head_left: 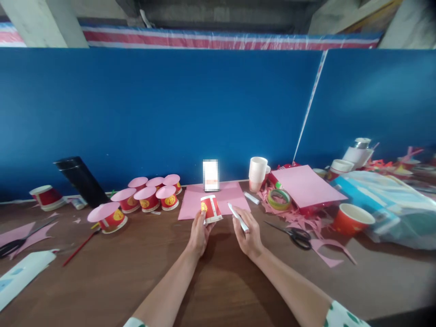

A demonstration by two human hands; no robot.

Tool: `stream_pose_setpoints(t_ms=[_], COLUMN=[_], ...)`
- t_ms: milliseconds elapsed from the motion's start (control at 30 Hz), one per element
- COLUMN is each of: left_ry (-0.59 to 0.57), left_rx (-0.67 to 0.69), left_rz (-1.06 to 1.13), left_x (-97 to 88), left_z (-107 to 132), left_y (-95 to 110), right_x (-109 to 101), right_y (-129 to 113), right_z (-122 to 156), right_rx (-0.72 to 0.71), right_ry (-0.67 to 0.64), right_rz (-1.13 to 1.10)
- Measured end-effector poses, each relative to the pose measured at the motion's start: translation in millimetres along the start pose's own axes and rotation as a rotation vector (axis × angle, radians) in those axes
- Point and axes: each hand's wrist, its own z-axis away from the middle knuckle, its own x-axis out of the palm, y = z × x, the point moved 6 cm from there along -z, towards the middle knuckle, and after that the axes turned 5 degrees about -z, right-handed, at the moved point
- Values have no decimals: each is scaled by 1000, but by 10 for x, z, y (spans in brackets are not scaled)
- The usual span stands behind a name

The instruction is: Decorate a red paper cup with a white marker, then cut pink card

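My left hand (197, 237) is closed round a red paper cup (213, 210) with a yellow emblem, its wide rim pointing down. In my right hand (251, 235) is a slim white pen-like tube (240, 220), slanting up to the left, its tip a short way from the cup. Behind both hands lies pink paper (190, 202), and a phone (211, 176) with a blurred-out screen stands at its back edge. To the left, several upturned red cups (168, 202) carry round pink paper discs (146, 193) on top.
Scissors (299, 238), a tape roll (279, 199), pink scraps (329, 254), an orange cup (352, 220) and a plastic-wrapped pack (391, 209) lie right. Stacked white cups (258, 173) stand near the blue partition (190, 109). A black bottle (81, 181) and red stick (81, 247) are left.
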Motion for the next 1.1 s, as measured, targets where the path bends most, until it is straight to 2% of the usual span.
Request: stream_pose_setpoints(t_ms=[100,300,600,833,1100], left_ry=[13,18,23,3,17], left_rx=[2,-11,-23,-13,-5], left_rz=[-9,-19,-50,-65,-90], left_x=[14,31,38,31,45], left_z=[3,6,7,9,15], left_y=[12,7,8,0,9], right_x=[-14,70,99,79,105], right_y=[-121,-260,-243,-165,-212], right_z=[31,75,45,51,57], right_rx=[-12,-93,-90,5,-47], right_ry=[17,-112,-175,-106,-147], right_rz=[-48,-162,-210,-179,-233])
